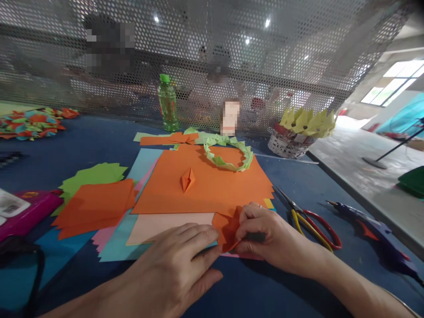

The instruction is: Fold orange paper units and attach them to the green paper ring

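A small square of orange paper point(227, 232), partly folded, sits at the front of the paper stack. My right hand point(265, 232) pinches its right edge between thumb and fingers. Stretched out from the other side, my left hand point(180, 260) touches the square's left edge with its fingertips, thumb held apart. Beyond them, a folded orange paper piece point(188, 180) with a diamond shape rests on a large orange sheet point(159, 194). Behind it lies a ring of folded pale green paper point(245, 159). My fingers partly cover the square.
Orange squares point(94, 203) and green squares point(96, 174) lie left, near a magenta object point(29, 212). Scissors point(308, 218) and a glue gun point(374, 234) lie right. A green bottle point(168, 104) and a basket point(291, 141) with yellow folded paper stand before a perforated metal screen point(198, 26).
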Available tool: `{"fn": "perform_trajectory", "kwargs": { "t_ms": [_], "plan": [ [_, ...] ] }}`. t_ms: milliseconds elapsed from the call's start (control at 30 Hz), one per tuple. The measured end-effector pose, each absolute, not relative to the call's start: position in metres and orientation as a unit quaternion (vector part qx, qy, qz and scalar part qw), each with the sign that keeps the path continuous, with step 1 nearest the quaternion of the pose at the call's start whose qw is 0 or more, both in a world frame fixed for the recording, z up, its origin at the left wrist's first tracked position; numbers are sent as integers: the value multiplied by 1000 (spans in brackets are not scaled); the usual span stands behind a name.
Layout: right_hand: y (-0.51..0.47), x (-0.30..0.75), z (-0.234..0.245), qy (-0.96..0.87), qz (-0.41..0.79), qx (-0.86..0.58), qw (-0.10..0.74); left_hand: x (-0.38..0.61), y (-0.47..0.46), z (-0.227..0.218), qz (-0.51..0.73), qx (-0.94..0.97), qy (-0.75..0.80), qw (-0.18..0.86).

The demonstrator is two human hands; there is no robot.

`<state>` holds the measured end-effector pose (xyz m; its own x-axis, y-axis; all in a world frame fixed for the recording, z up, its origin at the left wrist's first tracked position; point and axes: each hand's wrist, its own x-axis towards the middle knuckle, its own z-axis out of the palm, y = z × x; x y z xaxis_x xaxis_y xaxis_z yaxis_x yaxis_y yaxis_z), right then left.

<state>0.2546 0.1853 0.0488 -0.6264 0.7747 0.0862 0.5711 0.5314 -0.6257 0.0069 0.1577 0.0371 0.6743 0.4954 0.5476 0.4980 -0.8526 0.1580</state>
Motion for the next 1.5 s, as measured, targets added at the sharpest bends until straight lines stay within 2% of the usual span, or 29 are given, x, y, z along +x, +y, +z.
{"fn": "perform_trajectory", "kwargs": {
  "t_ms": [200,400,1333,1500],
  "plan": [
    [184,251,48,-838,280,-429,186,5,156,35,-283,-923,-260,15],
    [180,244,46,-819,256,-473,199,3,155,34,-268,-926,-266,-16],
    [176,239,45,-817,233,-495,182,10,155,35,-312,-913,-260,40],
    [176,240,44,-817,231,-496,184,11,158,33,-288,-918,-269,38]
  ]
}}
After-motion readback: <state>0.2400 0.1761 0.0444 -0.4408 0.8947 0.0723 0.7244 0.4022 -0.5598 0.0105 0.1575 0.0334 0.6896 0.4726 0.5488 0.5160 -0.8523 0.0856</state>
